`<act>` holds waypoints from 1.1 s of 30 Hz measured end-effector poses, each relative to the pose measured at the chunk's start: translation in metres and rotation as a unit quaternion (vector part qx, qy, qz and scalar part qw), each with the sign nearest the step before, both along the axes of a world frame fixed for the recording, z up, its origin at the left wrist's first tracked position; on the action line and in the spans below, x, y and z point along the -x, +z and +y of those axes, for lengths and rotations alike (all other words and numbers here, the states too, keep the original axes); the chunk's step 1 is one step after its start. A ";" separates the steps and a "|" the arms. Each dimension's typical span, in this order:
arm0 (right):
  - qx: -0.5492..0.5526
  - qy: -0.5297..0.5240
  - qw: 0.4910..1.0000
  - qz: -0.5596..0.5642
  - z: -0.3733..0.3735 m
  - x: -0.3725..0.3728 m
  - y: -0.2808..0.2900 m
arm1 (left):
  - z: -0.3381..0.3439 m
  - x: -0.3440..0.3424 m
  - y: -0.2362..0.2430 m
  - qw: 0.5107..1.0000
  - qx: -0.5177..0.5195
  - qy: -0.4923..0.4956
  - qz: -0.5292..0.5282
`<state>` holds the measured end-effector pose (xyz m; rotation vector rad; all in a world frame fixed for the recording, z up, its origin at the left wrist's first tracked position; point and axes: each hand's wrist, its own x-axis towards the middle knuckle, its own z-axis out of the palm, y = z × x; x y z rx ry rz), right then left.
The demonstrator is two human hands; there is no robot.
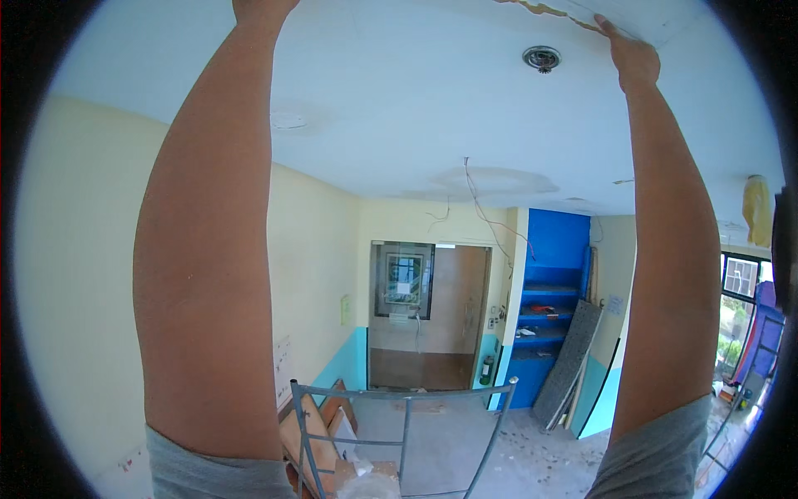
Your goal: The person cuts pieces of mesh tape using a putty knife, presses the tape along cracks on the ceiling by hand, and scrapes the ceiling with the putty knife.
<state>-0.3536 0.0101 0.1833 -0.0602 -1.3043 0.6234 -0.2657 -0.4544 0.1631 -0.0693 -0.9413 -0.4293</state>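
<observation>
Both my arms reach up overhead, in grey sleeves pushed back to the elbows. My right hand (636, 60) is at the white ceiling panel (694, 79), beside a jagged brown-edged break (544, 9). Its thumb stretches along the break, and the other fingers are out of sight at the panel's edge; the hand seems to grip there. Of my left hand (262, 7) only the wrist end shows at the top of the picture. Its fingers lie beyond the frame, so what it touches is hidden. A round ceiling fitting (542, 58) sits left of my right wrist.
Below me stands a grey metal scaffold frame (406, 395), with boards (312, 432) leaning beside it. Loose wires (475, 195) hang from the ceiling. Farther off are a glass doorway (428, 316), blue shelves (549, 312), a leaning grey slab (568, 366) and a green bottle (486, 370).
</observation>
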 end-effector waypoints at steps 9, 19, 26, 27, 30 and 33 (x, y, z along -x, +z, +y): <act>-0.038 0.221 0.965 0.134 -0.086 -0.030 -0.043 | 0.040 0.009 -0.007 0.994 0.029 -0.095 0.049; 0.076 0.125 0.981 0.128 -0.074 -0.020 -0.015 | 0.066 -0.009 -0.019 0.996 0.000 -0.082 -0.021; 0.096 0.111 0.980 0.137 -0.066 -0.026 -0.028 | 0.064 -0.017 -0.025 0.993 0.041 -0.103 -0.047; 0.095 0.113 0.979 0.139 -0.067 -0.024 -0.030 | 0.058 -0.013 -0.021 0.996 0.028 -0.079 -0.024; 0.093 0.111 0.967 0.211 -0.062 -0.014 -0.035 | 0.060 -0.012 -0.025 0.993 0.036 -0.105 -0.038; 0.055 0.124 0.960 0.245 -0.048 -0.008 -0.036 | 0.057 -0.014 -0.029 0.989 0.058 -0.121 -0.069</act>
